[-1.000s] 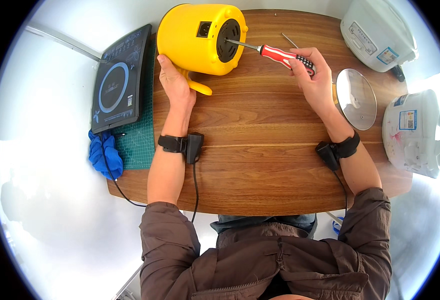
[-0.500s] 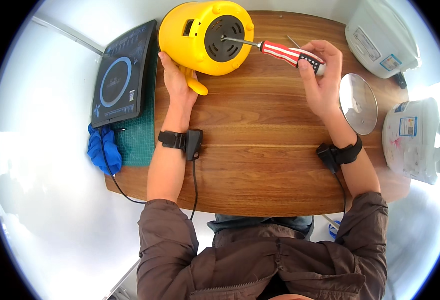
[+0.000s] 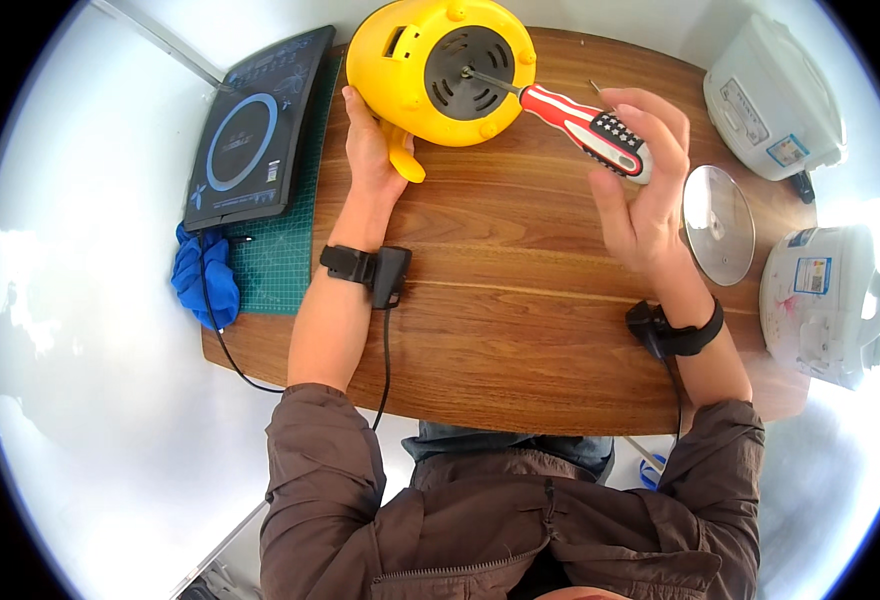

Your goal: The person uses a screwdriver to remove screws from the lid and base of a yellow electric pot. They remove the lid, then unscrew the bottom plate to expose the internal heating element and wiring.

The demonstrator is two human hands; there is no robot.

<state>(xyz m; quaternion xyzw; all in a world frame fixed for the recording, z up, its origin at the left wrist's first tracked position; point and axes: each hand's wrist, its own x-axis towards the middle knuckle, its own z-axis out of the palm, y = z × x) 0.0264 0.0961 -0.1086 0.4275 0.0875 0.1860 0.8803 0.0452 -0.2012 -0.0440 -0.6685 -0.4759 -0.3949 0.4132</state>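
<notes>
A yellow appliance body with a handle (image 3: 385, 75) is tilted on its side, its underside toward me. Set in that underside is a black vented disc (image 3: 450, 95). My left hand (image 3: 372, 150) grips the appliance at its yellow handle; some fingers are hidden behind it. The screwdriver (image 3: 585, 125), with a red, white and black star-and-stripe grip, has its tip at the middle of the disc. Around the end of its grip is my right hand (image 3: 655, 185), fingers curled over the far side and thumb off the grip. Whether the tip sits in a screw is too small to tell.
A black induction cooker (image 3: 250, 130) lies at the left on a green cutting mat (image 3: 275, 270), near a blue cloth (image 3: 205, 280). At the right are a glass lid (image 3: 720, 225) and two white rice cookers (image 3: 760, 95). A thin metal rod (image 3: 595, 86) shows behind the screwdriver.
The screwdriver's grip has turned, showing another side. My right thumb has come off it and the fingers have loosened. The whole view has shifted slightly, and the appliance appears further right.
</notes>
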